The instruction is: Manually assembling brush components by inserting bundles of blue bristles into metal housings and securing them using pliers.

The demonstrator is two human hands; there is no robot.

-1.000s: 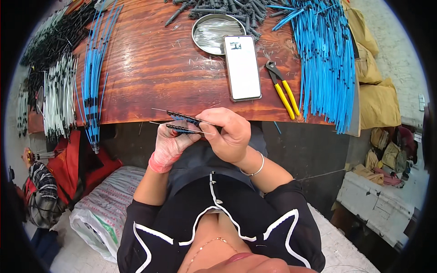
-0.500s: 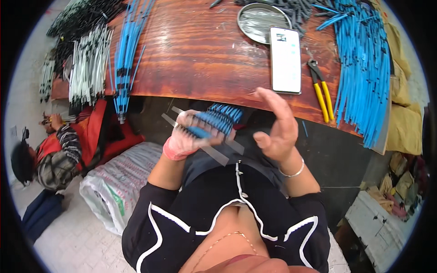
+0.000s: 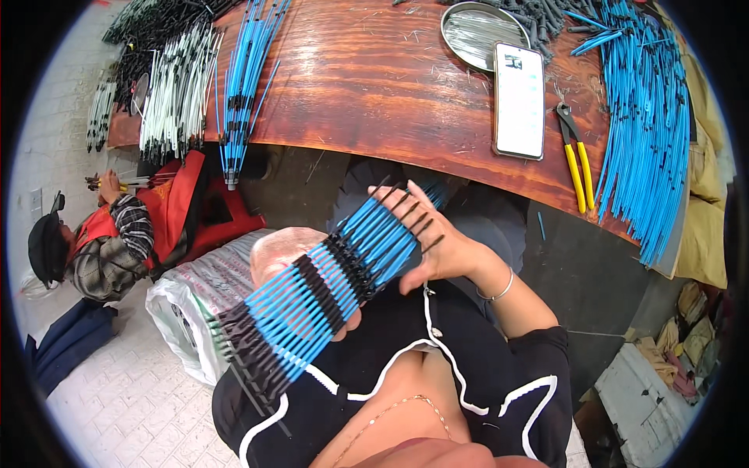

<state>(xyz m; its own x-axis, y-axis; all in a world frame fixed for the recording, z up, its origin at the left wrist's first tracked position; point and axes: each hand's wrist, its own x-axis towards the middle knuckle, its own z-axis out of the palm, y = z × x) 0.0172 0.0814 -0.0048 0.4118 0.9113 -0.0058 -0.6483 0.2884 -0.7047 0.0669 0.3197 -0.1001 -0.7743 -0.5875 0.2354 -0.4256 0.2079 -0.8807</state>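
Observation:
A flat row of thin blue rods (image 3: 292,316) with black bands and black ends slants across my front, from lower left to upper right. My left hand (image 3: 285,248) is closed round the row from beneath; the rods cover most of its fingers, and a fingertip shows at the lower edge. Clear strips hang by the rods' lower left end. My right hand (image 3: 446,246) is at the upper right end, fingers stretched out behind the black tips and thumb apart. The tips lie across its fingers, and it does not wrap round the rods.
On the wooden table (image 3: 351,101) are a phone (image 3: 519,101), yellow-handled pliers (image 3: 577,164), a round tin (image 3: 484,35) of thin pieces, blue rods (image 3: 644,140) at right and white rods (image 3: 178,93) at left. A plastic sack (image 3: 183,324) and a seated person (image 3: 117,242) are left.
The rods have swung from a foreshortened bundle to a wide row across my front. My right hand, held apart before, has come in to their tips. The view has shifted slightly.

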